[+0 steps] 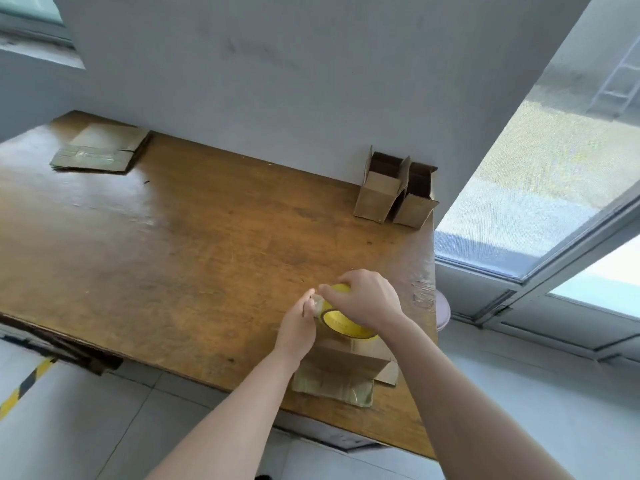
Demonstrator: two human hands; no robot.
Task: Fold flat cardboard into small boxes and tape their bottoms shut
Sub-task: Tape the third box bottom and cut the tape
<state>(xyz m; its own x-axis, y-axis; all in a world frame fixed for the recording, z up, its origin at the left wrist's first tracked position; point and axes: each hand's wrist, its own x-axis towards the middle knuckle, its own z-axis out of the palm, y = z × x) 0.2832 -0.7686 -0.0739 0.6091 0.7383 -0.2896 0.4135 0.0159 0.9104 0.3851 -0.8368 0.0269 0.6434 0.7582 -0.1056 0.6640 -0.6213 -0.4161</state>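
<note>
R hand point(367, 299) gripping yellow tape roll point(341, 323), L hand point(298, 327) pinching tape end point(317, 301), box point(343, 362) lying below on table point(173, 254)

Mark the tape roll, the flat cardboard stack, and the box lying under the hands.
tape roll point(342, 323): head view, yellow core.
flat cardboard stack point(100, 150): head view, middle of the top sheet.
box point(349, 359): head view, upward-facing side panel.
</note>
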